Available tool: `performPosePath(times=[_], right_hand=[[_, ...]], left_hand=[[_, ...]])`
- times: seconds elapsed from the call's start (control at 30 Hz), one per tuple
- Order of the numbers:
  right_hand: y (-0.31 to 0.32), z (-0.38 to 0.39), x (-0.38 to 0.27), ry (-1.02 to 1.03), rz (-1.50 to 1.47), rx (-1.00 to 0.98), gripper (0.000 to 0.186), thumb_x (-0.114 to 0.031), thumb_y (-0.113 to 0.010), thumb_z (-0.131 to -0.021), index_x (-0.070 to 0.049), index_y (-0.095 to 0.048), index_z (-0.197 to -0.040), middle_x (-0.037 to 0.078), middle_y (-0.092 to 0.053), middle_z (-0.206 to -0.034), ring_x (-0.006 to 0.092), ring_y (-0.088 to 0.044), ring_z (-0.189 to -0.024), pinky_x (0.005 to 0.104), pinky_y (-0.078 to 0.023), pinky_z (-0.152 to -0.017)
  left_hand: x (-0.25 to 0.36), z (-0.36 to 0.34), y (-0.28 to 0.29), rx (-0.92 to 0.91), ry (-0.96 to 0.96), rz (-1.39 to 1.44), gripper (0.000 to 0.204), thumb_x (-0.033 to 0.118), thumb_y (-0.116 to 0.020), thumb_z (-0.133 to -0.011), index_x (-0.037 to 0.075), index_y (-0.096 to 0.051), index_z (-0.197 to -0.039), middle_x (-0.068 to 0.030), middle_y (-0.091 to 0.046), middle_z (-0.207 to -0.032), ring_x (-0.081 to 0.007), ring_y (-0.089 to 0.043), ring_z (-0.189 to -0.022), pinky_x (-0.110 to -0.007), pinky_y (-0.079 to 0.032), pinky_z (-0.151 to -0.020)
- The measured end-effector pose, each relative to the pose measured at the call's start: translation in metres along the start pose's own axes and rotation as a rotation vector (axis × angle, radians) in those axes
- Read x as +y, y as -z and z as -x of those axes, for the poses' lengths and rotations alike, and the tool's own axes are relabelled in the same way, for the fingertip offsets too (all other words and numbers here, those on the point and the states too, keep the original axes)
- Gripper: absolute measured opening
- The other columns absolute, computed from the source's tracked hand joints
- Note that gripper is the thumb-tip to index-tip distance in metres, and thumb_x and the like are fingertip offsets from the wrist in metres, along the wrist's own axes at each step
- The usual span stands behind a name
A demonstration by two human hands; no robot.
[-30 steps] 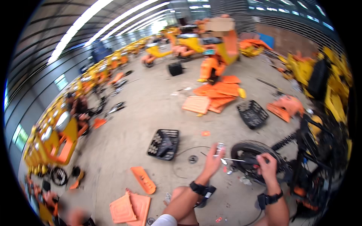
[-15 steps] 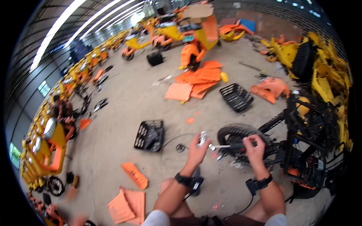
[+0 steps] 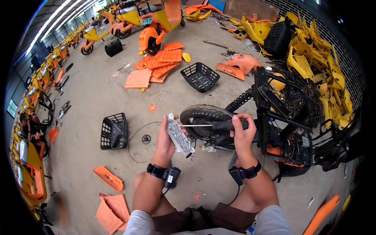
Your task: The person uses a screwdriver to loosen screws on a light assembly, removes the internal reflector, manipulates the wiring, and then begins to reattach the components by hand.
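A clear-lensed oval lamp (image 3: pixel 179 136) with small mounting tabs is gripped along its left edge by my left hand (image 3: pixel 165 138). My right hand (image 3: pixel 244 132) is closed around the black handle of a screwdriver (image 3: pixel 224 125). The screwdriver's metal shaft points left, and its tip meets the upper part of the lamp; whether it sits in a screw there I cannot tell. Behind the tool lies a black tyre (image 3: pixel 203 111), belonging to the stripped scooter frame (image 3: pixel 270 113) on my right.
Two black baskets (image 3: pixel 200 77) (image 3: pixel 114 131) lie on the floor ahead and to the left. Orange panels (image 3: pixel 158 62) are stacked farther off, near parked scooters (image 3: pixel 162 17). A heap of yellow body parts (image 3: pixel 309 55) lines the right wall. A person (image 3: pixel 31 127) sits at the far left.
My view has shifted, so the scene sits farther left and lower parts show more. The lamp now faces me broadside, and the screwdriver tip has come against it.
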State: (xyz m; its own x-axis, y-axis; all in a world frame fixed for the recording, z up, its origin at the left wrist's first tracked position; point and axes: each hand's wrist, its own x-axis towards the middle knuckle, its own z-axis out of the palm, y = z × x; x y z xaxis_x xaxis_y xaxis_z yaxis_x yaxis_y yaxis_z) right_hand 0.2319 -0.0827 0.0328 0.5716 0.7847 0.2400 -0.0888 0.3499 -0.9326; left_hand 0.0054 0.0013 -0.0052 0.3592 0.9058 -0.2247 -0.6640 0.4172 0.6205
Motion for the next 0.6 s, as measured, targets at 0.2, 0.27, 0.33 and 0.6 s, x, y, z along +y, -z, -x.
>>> performPosePath(times=[0.2,0.27,0.33,0.6], right_hand=[[0.02,0.0,0.002,0.158,0.248,0.002,0.015,-0.014,-0.07,-0.086,-0.002,-0.059,-0.085,0.0,-0.058,-0.076,0.0058,-0.051,-0.066,0.0225,-0.043,-0.062],[0.018,-0.001,0.0,0.157,0.258,-0.016,0.016,-0.014,-0.07,-0.086,-0.002,-0.06,-0.084,0.0,-0.059,-0.076,0.0061,-0.051,-0.067,0.0225,-0.043,-0.063],[0.018,0.0,0.001,0.17,0.282,-0.035,0.016,-0.014,-0.07,-0.085,-0.002,-0.06,-0.084,0.0,-0.059,-0.076,0.0064,-0.051,-0.068,0.0226,-0.043,-0.063],[0.007,0.006,0.01,0.19,0.346,-0.092,0.016,-0.014,-0.069,-0.084,-0.001,-0.06,-0.082,0.001,-0.058,-0.072,0.0076,-0.052,-0.066,0.0238,-0.043,-0.062]], left_hand=[[-0.003,-0.002,-0.011,-0.055,0.024,0.062,0.055,0.057,-0.035,-0.099,0.006,-0.054,-0.111,-0.0083,-0.061,-0.08,-0.0229,-0.061,-0.07,-0.038,-0.053,-0.067],[-0.003,-0.005,-0.011,-0.039,0.023,0.07,0.054,0.057,-0.036,-0.098,0.006,-0.054,-0.109,-0.0081,-0.059,-0.079,-0.0234,-0.06,-0.071,-0.039,-0.052,-0.068],[0.0,-0.004,-0.01,-0.028,0.027,0.088,0.054,0.057,-0.038,-0.098,0.007,-0.054,-0.108,-0.0085,-0.058,-0.078,-0.0247,-0.058,-0.072,-0.04,-0.051,-0.069],[0.016,0.001,0.002,-0.023,-0.029,0.095,0.049,0.053,-0.039,-0.098,0.006,-0.055,-0.103,-0.0097,-0.057,-0.077,-0.0255,-0.058,-0.071,-0.04,-0.05,-0.07]])
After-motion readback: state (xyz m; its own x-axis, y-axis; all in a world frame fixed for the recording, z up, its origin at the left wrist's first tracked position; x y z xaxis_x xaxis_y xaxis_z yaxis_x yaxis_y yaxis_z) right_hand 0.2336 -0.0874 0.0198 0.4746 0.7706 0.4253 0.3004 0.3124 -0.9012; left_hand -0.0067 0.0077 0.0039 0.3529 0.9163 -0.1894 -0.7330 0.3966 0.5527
